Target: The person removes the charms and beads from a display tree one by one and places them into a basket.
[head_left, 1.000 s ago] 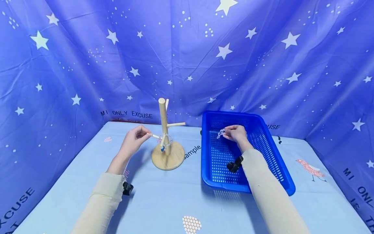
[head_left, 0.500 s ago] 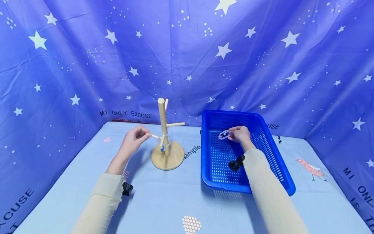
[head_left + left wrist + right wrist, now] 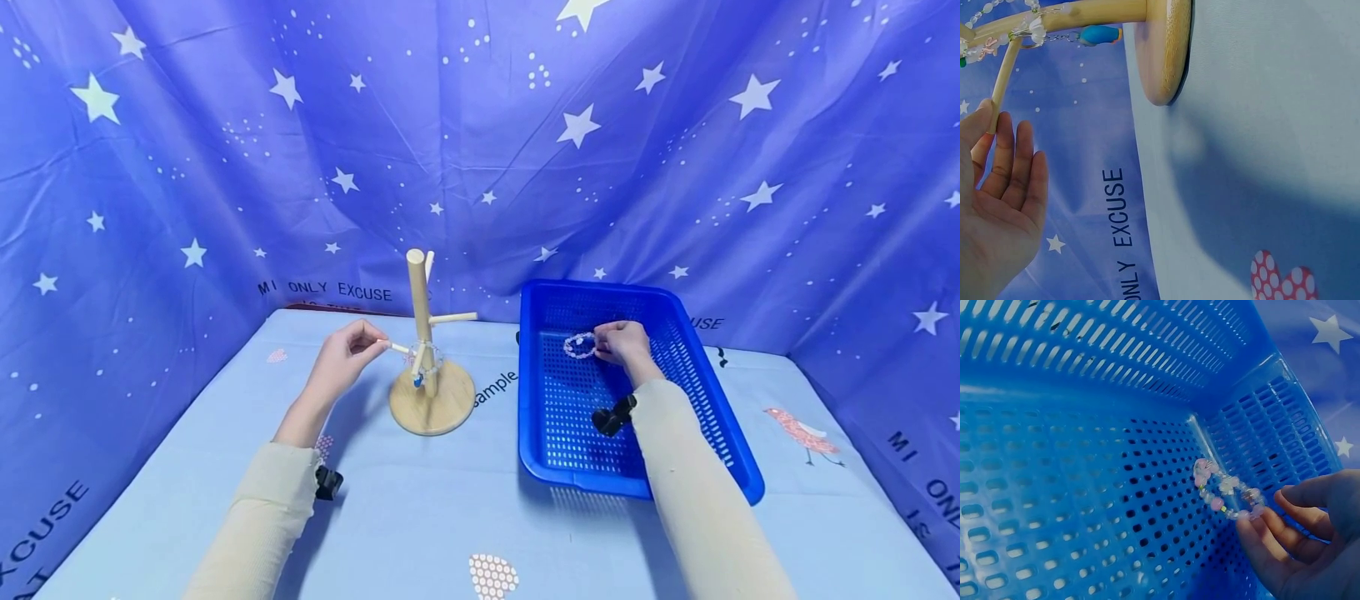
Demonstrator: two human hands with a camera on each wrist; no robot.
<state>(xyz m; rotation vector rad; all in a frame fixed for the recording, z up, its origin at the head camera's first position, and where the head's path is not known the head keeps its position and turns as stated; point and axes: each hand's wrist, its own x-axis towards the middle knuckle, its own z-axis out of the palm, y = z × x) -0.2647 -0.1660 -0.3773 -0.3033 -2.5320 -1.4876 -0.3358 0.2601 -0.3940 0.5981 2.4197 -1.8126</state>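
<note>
A wooden peg stand (image 3: 430, 358) stands on the blue cloth, with a beaded bracelet (image 3: 422, 360) and a blue charm (image 3: 1099, 34) hanging on its lower part. My left hand (image 3: 347, 358) pinches the tip of the stand's low left peg (image 3: 1004, 78) between thumb and forefinger. My right hand (image 3: 624, 346) is over the blue basket (image 3: 720, 425) and pinches a pale pink and white bead bracelet (image 3: 1225, 490), lifted clear of the basket floor; that bracelet (image 3: 578, 345) shows as a small ring to the left of its fingers.
Star-printed blue cloth walls close in the back and both sides. The table cover (image 3: 420, 517) carries printed words, a dotted heart (image 3: 492, 575) near the front edge and a bird print (image 3: 802, 431) right of the basket.
My right hand has risen a little inside the basket, and the bracelet now hangs open as a ring. The left hand has stayed on the peg.
</note>
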